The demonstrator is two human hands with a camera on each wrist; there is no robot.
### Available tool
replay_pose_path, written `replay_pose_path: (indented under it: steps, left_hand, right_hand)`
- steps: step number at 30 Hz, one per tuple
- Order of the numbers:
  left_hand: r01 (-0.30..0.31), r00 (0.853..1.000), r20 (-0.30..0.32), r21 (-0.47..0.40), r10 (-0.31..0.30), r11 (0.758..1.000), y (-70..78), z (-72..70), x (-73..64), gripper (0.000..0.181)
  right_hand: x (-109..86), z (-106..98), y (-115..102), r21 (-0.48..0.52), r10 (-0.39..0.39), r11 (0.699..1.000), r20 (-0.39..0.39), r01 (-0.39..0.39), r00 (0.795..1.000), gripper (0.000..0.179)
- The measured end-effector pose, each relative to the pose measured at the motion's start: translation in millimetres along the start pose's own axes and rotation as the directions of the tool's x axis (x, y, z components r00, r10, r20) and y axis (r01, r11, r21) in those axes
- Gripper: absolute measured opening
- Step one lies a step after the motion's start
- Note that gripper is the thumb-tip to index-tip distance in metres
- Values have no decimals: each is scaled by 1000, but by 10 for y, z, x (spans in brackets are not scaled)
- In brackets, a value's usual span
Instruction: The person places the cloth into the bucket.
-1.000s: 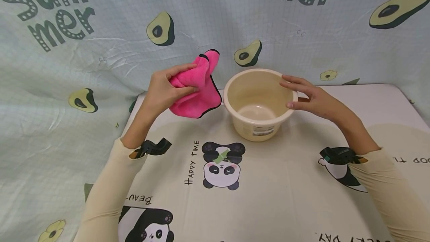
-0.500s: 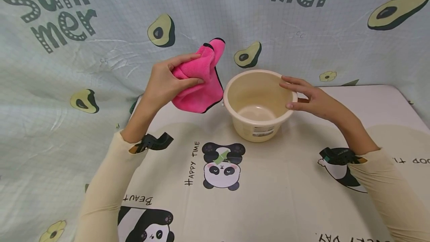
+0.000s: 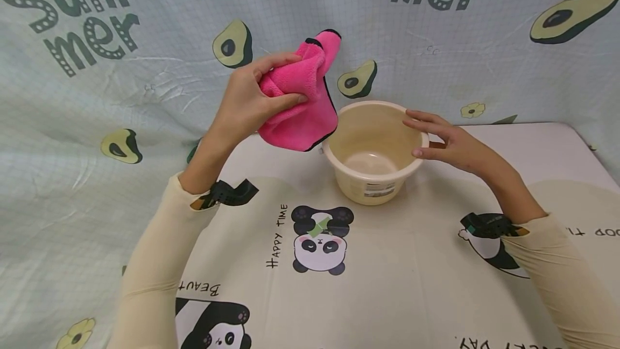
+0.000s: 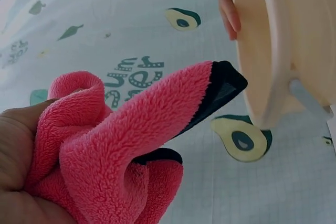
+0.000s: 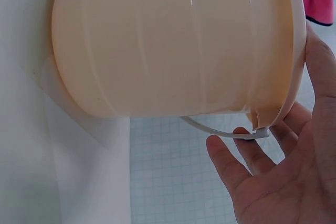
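Note:
A pink cloth (image 3: 302,98) with black edging is bunched in my left hand (image 3: 252,93). The thumb and fingers pinch it, and its lower edge overlaps the left rim of a cream plastic bucket (image 3: 370,187) in the head view. In the left wrist view a folded corner of the cloth (image 4: 131,119) points toward the bucket's mouth. My right hand (image 3: 450,141) holds the bucket's right rim, thumb and fingers spread along it. In the right wrist view the ring and little fingers stand away from the wall, near the thin handle (image 5: 218,132).
The bucket stands upright on a table (image 3: 378,273) with a panda-printed cover, near its back edge. Behind hangs a pale curtain (image 3: 300,4) printed with avocados and lettering. Each wrist wears a black camera strap.
My left hand has lifted the pink cloth upward and to the right, up to the bucket's left rim. The right hand and the bucket have stayed in place.

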State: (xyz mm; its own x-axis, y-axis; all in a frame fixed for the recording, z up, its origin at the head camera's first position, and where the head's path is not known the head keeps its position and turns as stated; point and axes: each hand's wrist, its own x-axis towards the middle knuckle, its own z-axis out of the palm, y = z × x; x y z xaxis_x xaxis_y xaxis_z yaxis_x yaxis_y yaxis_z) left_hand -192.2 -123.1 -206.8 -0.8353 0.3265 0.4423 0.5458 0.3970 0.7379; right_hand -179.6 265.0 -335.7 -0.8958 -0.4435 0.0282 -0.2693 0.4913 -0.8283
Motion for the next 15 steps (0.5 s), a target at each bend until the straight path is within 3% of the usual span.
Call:
replay_pose_path:
  steps: [6,15]
  left_hand:
    - [-52,998,26,-78,54,996,100,115,95,55]
    - [-100,992,61,-147,110,984,122,303,193,55]
  right_hand:
    - [-1,1,1,-1,-4,1000,1,4,1000,71]
    - [3,-2,-3,3,-8,1000,1,8,1000,70]
